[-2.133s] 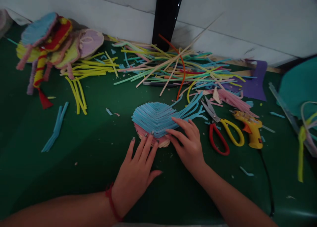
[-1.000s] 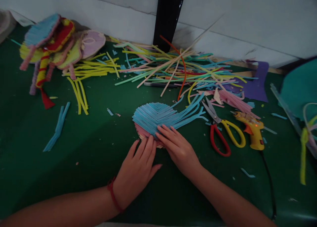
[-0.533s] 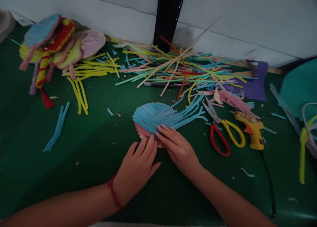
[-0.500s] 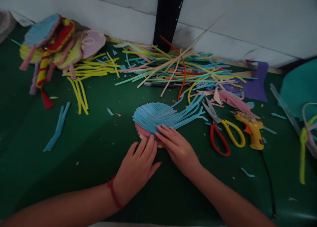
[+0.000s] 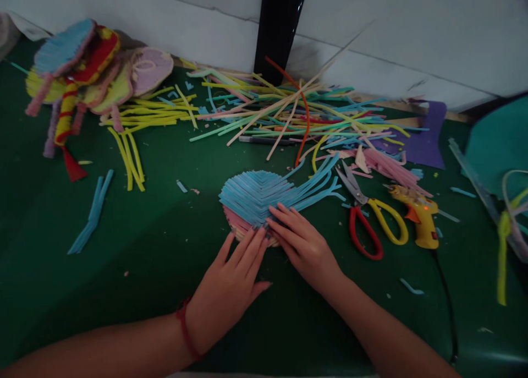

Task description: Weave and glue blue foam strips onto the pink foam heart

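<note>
A round piece [image 5: 252,193] covered in blue fuzzy strips lies flat on the green table, with a pink part along its lower left edge. Loose blue strip ends [image 5: 319,186] fan out from its right side. My left hand [image 5: 231,281] has its fingers stretched out, their tips resting on the lower edge of the piece. My right hand [image 5: 307,246] lies on the lower right of it, fingers extended and touching the blue strips. The fingertips of both hands almost meet. Neither hand grips anything.
Scissors [image 5: 359,197] and a yellow glue gun [image 5: 424,221] with a black cord lie at the right. Behind are heaped coloured strips [image 5: 247,116] and a black phone-like object [image 5: 277,31]. Finished fuzzy pieces [image 5: 64,48] sit back left, blue strips [image 5: 94,210] at left.
My left hand has straightened its fingers somewhat at the lower edge. My right hand has shifted slightly right. The round piece stays nearly in place.
</note>
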